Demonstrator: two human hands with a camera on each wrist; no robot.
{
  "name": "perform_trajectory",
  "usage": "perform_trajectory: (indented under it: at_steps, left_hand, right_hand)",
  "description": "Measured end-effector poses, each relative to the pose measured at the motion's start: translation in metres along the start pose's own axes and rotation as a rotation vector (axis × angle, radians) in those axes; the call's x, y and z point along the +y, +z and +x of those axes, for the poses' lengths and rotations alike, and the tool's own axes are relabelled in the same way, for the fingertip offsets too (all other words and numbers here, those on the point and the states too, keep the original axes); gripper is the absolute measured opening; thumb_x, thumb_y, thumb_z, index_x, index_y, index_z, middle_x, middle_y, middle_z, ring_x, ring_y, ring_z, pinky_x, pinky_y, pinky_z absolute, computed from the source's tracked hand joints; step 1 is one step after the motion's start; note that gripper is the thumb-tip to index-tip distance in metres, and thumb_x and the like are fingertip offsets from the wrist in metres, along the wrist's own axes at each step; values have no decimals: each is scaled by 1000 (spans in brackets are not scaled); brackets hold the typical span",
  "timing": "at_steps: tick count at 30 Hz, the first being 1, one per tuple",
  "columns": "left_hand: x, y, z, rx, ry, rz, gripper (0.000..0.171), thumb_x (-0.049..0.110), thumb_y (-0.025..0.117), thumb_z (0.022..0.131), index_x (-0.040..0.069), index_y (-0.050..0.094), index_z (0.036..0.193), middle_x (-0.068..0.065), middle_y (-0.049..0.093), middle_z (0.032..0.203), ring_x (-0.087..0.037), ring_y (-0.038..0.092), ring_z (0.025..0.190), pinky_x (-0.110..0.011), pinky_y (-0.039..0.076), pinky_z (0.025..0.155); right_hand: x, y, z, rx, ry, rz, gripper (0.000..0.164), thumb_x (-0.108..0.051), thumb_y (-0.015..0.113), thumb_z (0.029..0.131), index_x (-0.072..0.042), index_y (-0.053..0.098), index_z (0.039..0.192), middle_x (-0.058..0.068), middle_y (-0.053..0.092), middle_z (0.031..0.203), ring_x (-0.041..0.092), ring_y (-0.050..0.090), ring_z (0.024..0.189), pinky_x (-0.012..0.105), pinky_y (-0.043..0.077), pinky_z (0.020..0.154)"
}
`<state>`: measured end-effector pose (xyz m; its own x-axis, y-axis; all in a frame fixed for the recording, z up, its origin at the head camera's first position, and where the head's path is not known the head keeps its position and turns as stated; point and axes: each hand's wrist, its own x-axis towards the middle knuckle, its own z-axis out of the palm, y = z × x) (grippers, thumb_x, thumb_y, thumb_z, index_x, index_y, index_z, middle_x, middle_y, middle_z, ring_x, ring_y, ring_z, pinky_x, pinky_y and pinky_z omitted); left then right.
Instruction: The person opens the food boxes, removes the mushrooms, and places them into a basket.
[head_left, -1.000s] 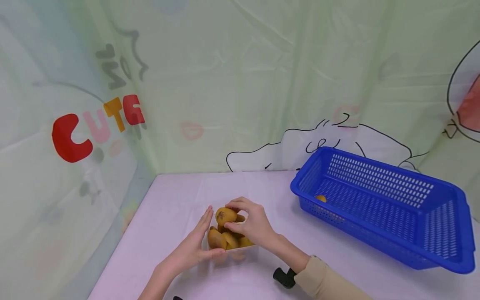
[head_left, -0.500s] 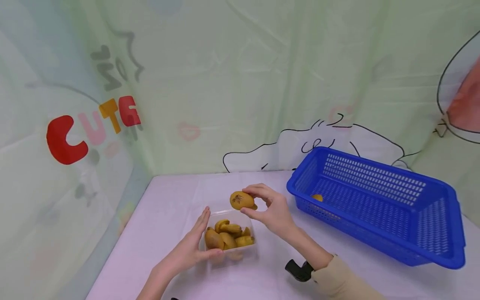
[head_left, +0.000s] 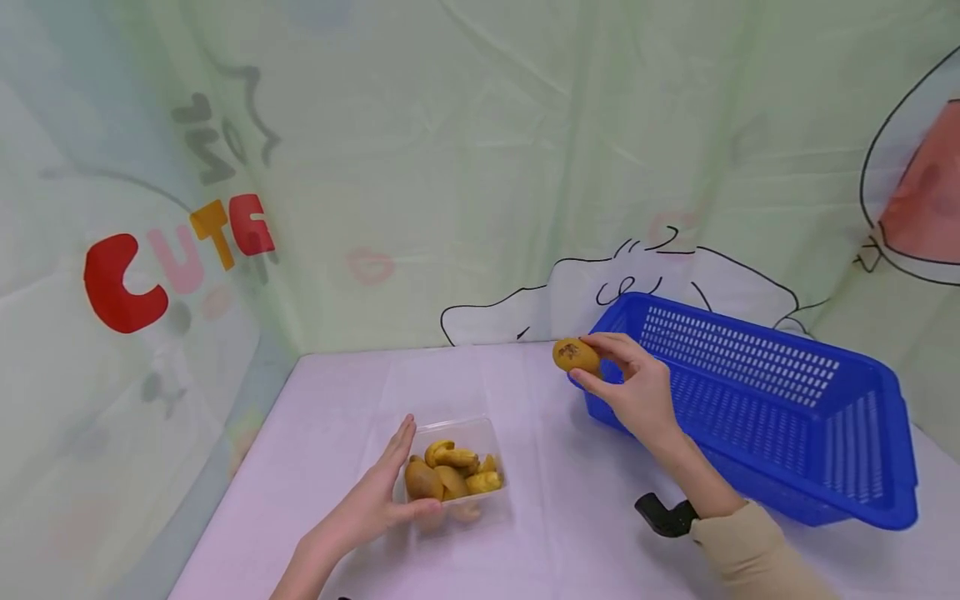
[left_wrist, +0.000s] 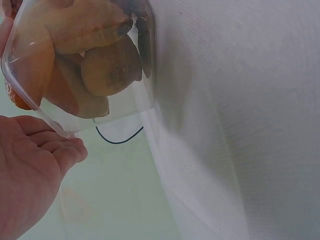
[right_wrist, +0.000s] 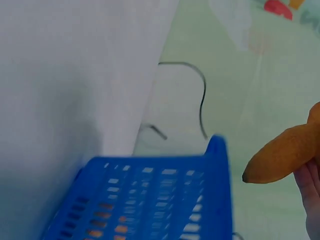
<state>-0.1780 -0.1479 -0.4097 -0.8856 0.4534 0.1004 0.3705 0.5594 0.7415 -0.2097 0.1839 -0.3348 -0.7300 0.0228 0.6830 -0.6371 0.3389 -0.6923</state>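
In the head view my right hand [head_left: 633, 387] pinches a yellow-orange oval fruit [head_left: 574, 356] with a brown patch on its end, above the left rim of the blue basket [head_left: 810, 500]. The right wrist view shows the fruit [right_wrist: 282, 155] tapering to a dark tip; its kind is unclear. My left hand [head_left: 375, 496] lies with straight fingers along the left side of a clear plastic box [head_left: 495, 433], thumb at its near rim. Inside the box sit several similar yellow-brown fruits [head_left: 453, 482], also visible through its wall in the left wrist view.
The basket has slotted walls and stands at the right of the white-covered table [head_left: 337, 400]. Orange spots [right_wrist: 120, 229] show through its slots in the right wrist view. A black device [head_left: 663, 515] sits at my right wrist. A printed curtain [head_left: 420, 167] hangs behind.
My right hand has lifted the fruit out of the box and carried it right and up to the basket's left rim. My left hand stays at the box.
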Motion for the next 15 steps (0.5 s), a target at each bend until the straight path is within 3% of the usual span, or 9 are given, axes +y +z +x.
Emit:
perform_trajectory:
  at_steps: [7,15]
  left_hand:
    - [0,-1,0,4,-5,0,107,40,74,76,11,1,148,-2,-2,152,-23,3,138,-46,13,108]
    - [0,0,1,1,-3,-6,106,40,73,76,8,2,148,-2,-2,152,-25,3,138,-48,12,108]
  right_hand:
    - [44,-23,-6,84,71,-222,40,3,76,72,4,64,111,13,60,105,3,55,90,10,42,83]
    - [58,-33,-9,58,110,-378,38,1,77,73,6,64,108,16,60,103,26,57,89,5,43,72]
